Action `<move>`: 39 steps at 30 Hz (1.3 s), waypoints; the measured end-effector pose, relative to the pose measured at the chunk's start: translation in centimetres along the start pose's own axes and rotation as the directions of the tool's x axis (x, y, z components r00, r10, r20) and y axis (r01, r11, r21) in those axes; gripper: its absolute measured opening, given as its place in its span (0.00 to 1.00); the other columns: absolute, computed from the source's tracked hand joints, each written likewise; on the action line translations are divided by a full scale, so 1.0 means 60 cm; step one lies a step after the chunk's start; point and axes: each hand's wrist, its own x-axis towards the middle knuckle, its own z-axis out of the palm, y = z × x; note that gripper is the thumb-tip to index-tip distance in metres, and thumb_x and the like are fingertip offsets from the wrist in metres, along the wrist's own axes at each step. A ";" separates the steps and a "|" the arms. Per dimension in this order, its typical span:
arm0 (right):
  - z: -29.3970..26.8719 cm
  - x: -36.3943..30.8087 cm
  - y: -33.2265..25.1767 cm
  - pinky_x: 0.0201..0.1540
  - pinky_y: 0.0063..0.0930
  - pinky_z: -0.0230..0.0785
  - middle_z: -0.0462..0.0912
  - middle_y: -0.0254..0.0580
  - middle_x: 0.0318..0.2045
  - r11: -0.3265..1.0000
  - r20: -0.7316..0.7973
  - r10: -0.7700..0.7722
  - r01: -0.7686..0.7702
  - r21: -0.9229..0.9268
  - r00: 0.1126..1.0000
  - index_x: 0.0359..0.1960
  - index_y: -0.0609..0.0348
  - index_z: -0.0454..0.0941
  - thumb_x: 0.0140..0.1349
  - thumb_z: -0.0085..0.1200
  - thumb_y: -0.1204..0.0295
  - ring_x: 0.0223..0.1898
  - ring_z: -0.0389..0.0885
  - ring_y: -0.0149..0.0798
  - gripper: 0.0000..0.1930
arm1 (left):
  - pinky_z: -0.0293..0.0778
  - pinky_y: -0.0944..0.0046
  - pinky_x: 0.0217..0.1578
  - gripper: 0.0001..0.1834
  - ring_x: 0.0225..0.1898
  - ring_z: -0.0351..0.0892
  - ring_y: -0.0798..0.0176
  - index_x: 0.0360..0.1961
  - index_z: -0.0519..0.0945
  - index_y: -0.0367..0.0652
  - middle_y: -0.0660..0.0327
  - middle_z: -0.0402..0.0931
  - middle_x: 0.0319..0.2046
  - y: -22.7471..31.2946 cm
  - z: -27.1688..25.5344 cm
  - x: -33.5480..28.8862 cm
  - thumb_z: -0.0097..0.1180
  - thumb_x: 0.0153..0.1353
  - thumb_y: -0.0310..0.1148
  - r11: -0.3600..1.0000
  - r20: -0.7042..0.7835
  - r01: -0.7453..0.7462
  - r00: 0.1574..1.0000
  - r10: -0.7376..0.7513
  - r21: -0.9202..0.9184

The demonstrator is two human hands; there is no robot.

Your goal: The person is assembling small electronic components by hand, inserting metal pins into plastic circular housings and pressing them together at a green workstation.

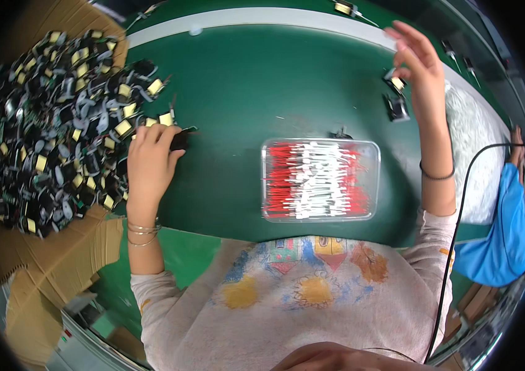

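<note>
My left hand [152,156] is at the right edge of a heap of small black electronic modules [58,123] with pale yellow pads. Its fingers are closed on one black module [180,141], partly hidden by the fingers and thumb. Far to the right, my right hand [420,59] is raised, fingers apart, with nothing visible in it. Just below its fingers, a module with a yellow pad [397,81] and another black module [396,107] lie on the green table. Between my arms stands a clear plastic tray [374,185] of red wires with white ends [318,180].
Open cardboard [98,238] surrounds the heap at left. A white strip [262,17] edges the green table [225,80]; more modules [345,8] lie beyond it. Clear plastic bags [476,154] and a black cable [465,185] are at right, beside another person's blue sleeve [500,241].
</note>
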 end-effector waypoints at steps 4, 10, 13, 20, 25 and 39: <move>0.031 -0.125 -0.077 0.26 0.22 0.69 0.82 0.36 0.29 0.970 0.454 0.085 0.031 -0.243 0.887 0.38 0.57 0.78 0.55 0.56 0.73 0.26 0.78 0.31 0.09 | 0.70 0.58 0.39 0.10 0.40 0.74 0.52 0.38 0.76 0.41 0.56 0.76 0.36 0.015 0.019 0.012 0.56 0.53 0.26 0.988 -0.045 -0.126 0.991 0.123 -0.088; 0.074 -0.197 -0.035 0.31 0.35 0.73 0.78 0.39 0.30 0.810 0.681 -0.222 0.521 -0.269 0.697 0.31 0.58 0.78 0.48 0.55 0.77 0.31 0.79 0.44 0.07 | 0.71 0.55 0.26 0.07 0.27 0.77 0.50 0.37 0.68 0.42 0.54 0.74 0.21 0.070 0.039 0.034 0.50 0.60 0.31 0.962 0.021 0.147 0.989 -0.146 -0.228; 0.094 -0.205 -0.028 0.30 0.32 0.73 0.75 0.37 0.32 0.737 0.752 -0.196 0.600 -0.310 0.630 0.31 0.57 0.78 0.45 0.55 0.77 0.35 0.78 0.41 0.09 | 0.71 0.56 0.27 0.09 0.28 0.77 0.51 0.34 0.68 0.42 0.56 0.75 0.24 0.064 0.036 0.033 0.53 0.58 0.32 0.961 0.126 0.221 0.971 -0.202 -0.164; 0.103 -0.203 -0.024 0.31 0.28 0.73 0.72 0.37 0.35 0.617 0.732 -0.206 0.667 -0.418 0.650 0.31 0.58 0.75 0.46 0.55 0.74 0.37 0.73 0.38 0.08 | 0.67 0.59 0.46 0.14 0.45 0.70 0.52 0.36 0.72 0.41 0.58 0.69 0.50 0.033 0.027 0.011 0.60 0.48 0.26 0.958 0.015 -0.091 0.995 0.099 -0.273; 0.084 -0.181 -0.056 0.28 0.26 0.68 0.73 0.36 0.29 0.757 0.679 -0.267 0.585 -0.291 0.684 0.28 0.59 0.73 0.47 0.58 0.74 0.32 0.73 0.37 0.07 | 0.63 0.56 0.51 0.09 0.48 0.67 0.49 0.34 0.73 0.39 0.57 0.73 0.44 0.038 0.012 0.031 0.56 0.50 0.25 0.935 -0.171 -0.239 0.965 0.199 -0.260; 0.022 -0.132 -0.102 0.34 0.17 0.70 0.79 0.37 0.29 0.811 0.378 -0.038 -0.192 0.553 0.925 0.34 0.65 0.77 0.52 0.58 0.80 0.29 0.77 0.26 0.07 | 0.68 0.73 0.43 0.21 0.39 0.74 0.70 0.41 0.75 0.37 0.62 0.74 0.37 0.224 -0.073 0.152 0.68 0.44 0.24 0.080 -0.368 -0.378 0.923 0.109 -0.922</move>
